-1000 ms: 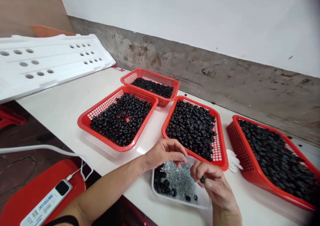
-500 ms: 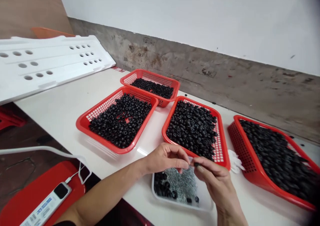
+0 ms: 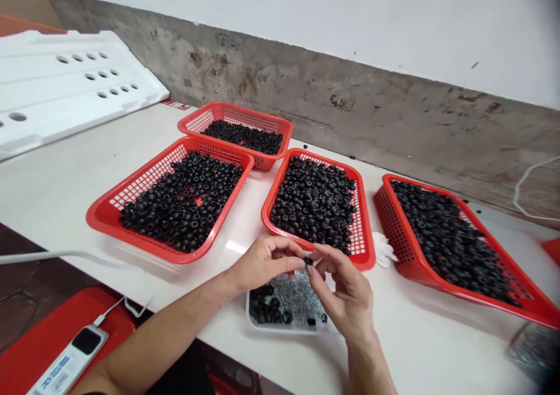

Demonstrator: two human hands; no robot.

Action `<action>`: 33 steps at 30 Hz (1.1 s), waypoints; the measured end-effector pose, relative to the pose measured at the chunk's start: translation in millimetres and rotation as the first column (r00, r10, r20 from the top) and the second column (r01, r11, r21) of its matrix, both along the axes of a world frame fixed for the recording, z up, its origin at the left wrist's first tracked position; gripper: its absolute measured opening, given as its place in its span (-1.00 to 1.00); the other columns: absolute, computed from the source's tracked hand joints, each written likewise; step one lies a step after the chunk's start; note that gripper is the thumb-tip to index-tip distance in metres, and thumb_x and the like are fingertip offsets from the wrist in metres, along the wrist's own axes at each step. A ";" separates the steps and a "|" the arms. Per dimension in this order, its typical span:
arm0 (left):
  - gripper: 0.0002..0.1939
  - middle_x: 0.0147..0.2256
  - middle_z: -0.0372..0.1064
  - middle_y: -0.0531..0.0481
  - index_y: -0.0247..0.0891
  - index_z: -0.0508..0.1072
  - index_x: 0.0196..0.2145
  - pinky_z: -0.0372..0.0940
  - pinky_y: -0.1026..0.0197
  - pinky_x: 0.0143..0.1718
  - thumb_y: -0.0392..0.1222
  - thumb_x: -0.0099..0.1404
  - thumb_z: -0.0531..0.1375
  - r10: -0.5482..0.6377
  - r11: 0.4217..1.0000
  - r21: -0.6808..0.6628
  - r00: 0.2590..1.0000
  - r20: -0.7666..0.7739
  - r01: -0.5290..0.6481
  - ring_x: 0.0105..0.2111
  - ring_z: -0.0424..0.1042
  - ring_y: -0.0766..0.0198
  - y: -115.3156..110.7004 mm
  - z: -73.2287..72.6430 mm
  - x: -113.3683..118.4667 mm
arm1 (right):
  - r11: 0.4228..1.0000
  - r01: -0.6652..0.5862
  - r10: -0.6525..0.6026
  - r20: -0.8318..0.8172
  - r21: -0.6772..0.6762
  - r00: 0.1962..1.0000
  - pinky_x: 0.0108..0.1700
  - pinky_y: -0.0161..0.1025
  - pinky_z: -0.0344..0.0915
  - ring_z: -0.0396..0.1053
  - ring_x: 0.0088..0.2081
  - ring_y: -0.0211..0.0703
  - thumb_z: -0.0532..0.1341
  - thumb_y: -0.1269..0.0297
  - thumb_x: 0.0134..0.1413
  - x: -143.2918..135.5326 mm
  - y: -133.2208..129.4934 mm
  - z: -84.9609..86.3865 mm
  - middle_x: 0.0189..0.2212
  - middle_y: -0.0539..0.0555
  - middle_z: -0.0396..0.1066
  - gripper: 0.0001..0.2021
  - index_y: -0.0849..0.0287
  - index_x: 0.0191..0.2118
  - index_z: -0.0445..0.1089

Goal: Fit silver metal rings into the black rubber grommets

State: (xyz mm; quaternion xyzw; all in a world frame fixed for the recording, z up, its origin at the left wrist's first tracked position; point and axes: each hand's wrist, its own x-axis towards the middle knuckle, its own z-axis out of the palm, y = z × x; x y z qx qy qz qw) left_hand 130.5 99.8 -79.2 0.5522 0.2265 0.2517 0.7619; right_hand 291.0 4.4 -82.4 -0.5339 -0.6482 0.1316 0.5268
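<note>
My right hand [image 3: 345, 287] pinches a small black part [image 3: 308, 261] between thumb and fingertips. My left hand [image 3: 269, 262] meets it from the left, its thumb and fingers closed at the part's edge. Whatever else the left fingertips hold is too small to make out. Below both hands sits a white plastic tray [image 3: 251, 319]. It holds a heap of small clear, shiny pieces [image 3: 301, 296] and, at its left side, several loose black parts [image 3: 266, 308]. Just behind the hands stands a red basket [image 3: 370, 249] full of black ring-shaped parts [image 3: 312, 202].
More red baskets of black parts stand at left [image 3: 98, 214], at the back [image 3: 192, 125] and at right [image 3: 391, 261]. A crumpled white glove-like item [image 3: 383, 249] lies between two baskets. White foam board [image 3: 56, 91] leans at far left. A power strip [image 3: 72, 357] rests on a red stool [image 3: 105, 301].
The view has shifted right and down a little. My hands have come together, and the black part in my right fingers now meets my left fingertips.
</note>
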 end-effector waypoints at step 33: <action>-0.71 -0.43 0.47 0.01 -0.34 0.57 -0.29 0.31 0.29 -0.37 -0.05 0.13 0.38 -0.008 0.998 -0.061 1.000 0.029 0.010 -0.50 0.39 0.37 2.5 0.0 0.2 | 0.969 -0.029 -0.070 0.386 0.246 0.920 -0.10 -0.19 0.48 0.50 -0.12 -0.10 0.23 0.52 0.19 9.7 5.0 -7.5 -0.08 0.13 0.50 -0.51 -0.02 0.20 0.36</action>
